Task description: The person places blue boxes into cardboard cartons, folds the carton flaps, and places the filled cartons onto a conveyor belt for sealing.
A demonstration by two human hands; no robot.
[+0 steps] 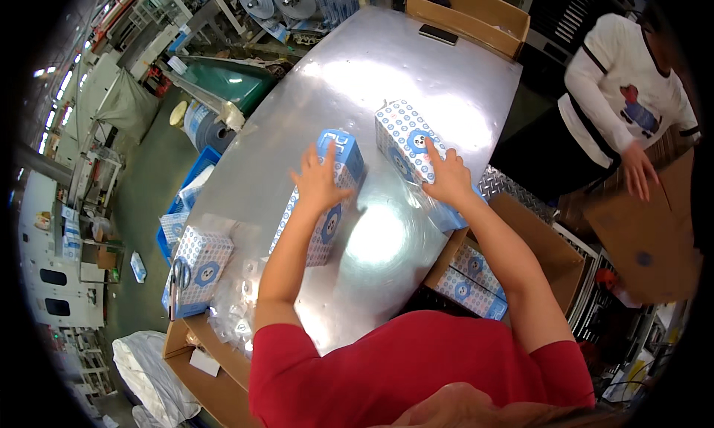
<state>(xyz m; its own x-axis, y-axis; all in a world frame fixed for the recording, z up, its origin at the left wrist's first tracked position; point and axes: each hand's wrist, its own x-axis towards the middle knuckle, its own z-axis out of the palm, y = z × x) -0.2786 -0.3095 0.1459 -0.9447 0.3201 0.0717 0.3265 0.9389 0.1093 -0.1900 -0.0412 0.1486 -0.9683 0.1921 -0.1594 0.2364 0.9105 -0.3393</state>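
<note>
Pressing flat on two blue patterned boxes on the shiny tabletop (416,71): left hand (318,181) spread open on the near box (327,205), right hand (446,177) open on the far box (405,138). Looks like positioning; next probably needs a firmer grip to lift.

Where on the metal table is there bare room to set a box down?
Bare metal table lies beyond both patterned boxes, up to the black phone, and between the forearms. Crowded: the near-left corner, with scissors on a box.
</note>
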